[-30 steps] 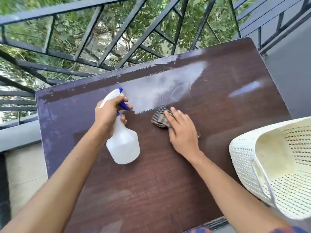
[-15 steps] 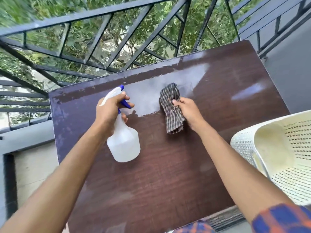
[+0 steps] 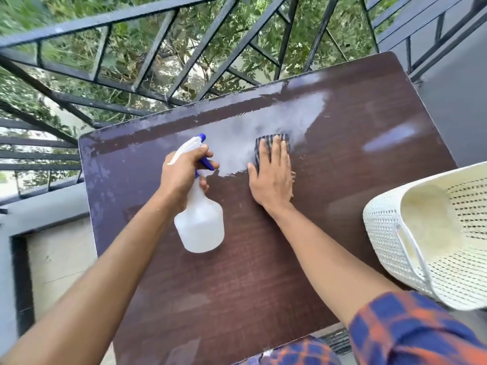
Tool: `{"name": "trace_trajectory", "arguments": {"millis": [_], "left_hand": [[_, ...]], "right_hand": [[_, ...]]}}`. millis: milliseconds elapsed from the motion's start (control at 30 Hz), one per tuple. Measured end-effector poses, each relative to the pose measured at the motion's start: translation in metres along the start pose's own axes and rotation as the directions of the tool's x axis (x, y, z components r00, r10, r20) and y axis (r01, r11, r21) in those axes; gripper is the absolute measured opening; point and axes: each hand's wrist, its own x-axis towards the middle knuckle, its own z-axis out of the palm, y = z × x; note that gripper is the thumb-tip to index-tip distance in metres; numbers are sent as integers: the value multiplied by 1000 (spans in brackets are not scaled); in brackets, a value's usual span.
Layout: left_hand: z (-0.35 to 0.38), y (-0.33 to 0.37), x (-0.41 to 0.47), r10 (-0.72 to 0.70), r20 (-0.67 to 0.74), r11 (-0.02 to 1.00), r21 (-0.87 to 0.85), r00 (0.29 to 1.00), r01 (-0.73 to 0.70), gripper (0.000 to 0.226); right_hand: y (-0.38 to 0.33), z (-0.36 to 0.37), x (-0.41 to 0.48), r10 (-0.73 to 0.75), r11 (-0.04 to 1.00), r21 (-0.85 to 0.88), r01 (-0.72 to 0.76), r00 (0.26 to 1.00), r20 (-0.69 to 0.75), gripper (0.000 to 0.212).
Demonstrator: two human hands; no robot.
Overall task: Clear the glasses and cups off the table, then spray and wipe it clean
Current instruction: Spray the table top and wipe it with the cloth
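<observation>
With no glasses or cups on the worktop [image 3: 263, 285], wiping is in hand: the right hand [image 3: 271, 177] lies flat, fingers straight, pressing the checked cloth [image 3: 263, 143] toward the far edge, while the left hand [image 3: 181, 175] grasps the spray bottle [image 3: 200, 227] just left of it. Next, likely, the cloth sweeps the wet film [image 3: 237, 148] toward the far-right corner.

bright, even daylight comes from beyond the railing [image 3: 79, 27] onto a dark table [image 3: 263, 285], whose wet far half throws back a pale sky glare. shadows on the tabletop are faint and soft. the wide lens bows the railing and table edges; leaves [image 3: 66, 9] at top left smear into blur, and the white basket [image 3: 382, 233] looks slightly washed out.
</observation>
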Motion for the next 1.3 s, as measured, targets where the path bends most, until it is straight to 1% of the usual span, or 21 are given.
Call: {"name": "trace_trajectory", "arguments": {"millis": [67, 133, 167, 200, 267, 333, 400, 467, 567, 633, 700, 767, 800, 833, 900, 967, 1033, 1100, 1167, 1200, 1300], "left_hand": [[4, 0, 1, 9, 11, 1000, -3, 1000, -9, 20], [8, -1, 1, 12, 12, 1000, -13, 1000, -12, 19], [10, -1, 1, 11, 16, 1000, -16, 1000, -11, 19], [11, -1, 1, 7, 24, 1000, -16, 1000, -7, 18], [11, 0, 1, -7, 46, 1000, -15, 999, 8, 19], [9, -1, 4, -16, 62, 1000, -16, 998, 17, 19], [7, -1, 5, -26, 64, 1000, -16, 998, 27, 20], [6, 1, 6, -29, 57, 999, -22, 998, 30, 21], [3, 2, 5, -30, 22, 999, -40, 999, 31, 20], [1, 5, 6, -23, 6, 998, -64, 1000, 23, 20], [0, 7, 9, -10, -10, 996, -89, 1000, 9, 23], [-2, 9, 13, -6, -30, 996, -93, 1000, 3, 22], [-4, 9, 16, -12, -38, 996, -86, 999, 8, 20], [-8, 10, 19, -17, -48, 997, -80, 999, 13, 19], [-15, 12, 24, -23, -66, 997, -79, 998, 18, 20], [-21, 13, 30, -25, -83, 995, -102, 996, 17, 18], [-29, 16, 33, -26, -107, 993, -116, 994, 13, 17], [-38, 19, 37, -25, -128, 991, -131, 991, 8, 17], [-48, 23, 40, -25, -154, 988, -152, 988, 1, 17], [-54, 25, 43, -23, -169, 987, -160, 985, -5, 17], [-71, 26, 46, -15, -208, 987, -158, 978, -18, 16]], "right_hand": [[-8, 8, -1, -173, 985, -2, 173, 985, 10, 62], [-4, 8, -14, -415, 909, -1, 416, 908, 48, 56], [6, 5, -25, -480, 877, -1, 481, 875, 68, 54], [21, 1, -36, -489, 871, -3, 490, 870, 64, 53], [63, -8, -50, -350, 937, -22, 350, 937, 3, 54], [102, -22, -47, -94, 996, -6, 94, 993, -64, 54], [118, -31, -24, 57, 998, 8, -57, 995, -79, 52], [104, -33, 6, 107, 994, -7, -108, 992, -68, 52], [55, -16, 42, 49, 999, -10, -49, 998, -50, 53], [16, -1, 40, -121, 993, -8, 121, 993, -2, 55], [-12, 8, 12, -401, 915, 5, 402, 912, 82, 56], [-9, 7, -12, -564, 824, 34, 565, 815, 135, 56], [3, 4, -14, -571, 820, 48, 570, 812, 121, 55], [15, 2, -7, -534, 845, 55, 532, 840, 89, 54], [40, -4, 27, -353, 935, 44, 351, 935, 29, 53], [57, -12, 81, -126, 992, 27, 127, 991, -43, 53], [55, -16, 136, 27, 1000, 16, -25, 996, -91, 56], [33, -12, 179, 110, 994, 16, -109, 990, -93, 58], [-4, -3, 201, 122, 992, 16, -121, 990, -77, 62], [-28, 4, 203, 80, 997, 19, -79, 995, -61, 64], [-108, 27, 176, -204, 978, 56, 201, 978, 48, 68]]}}
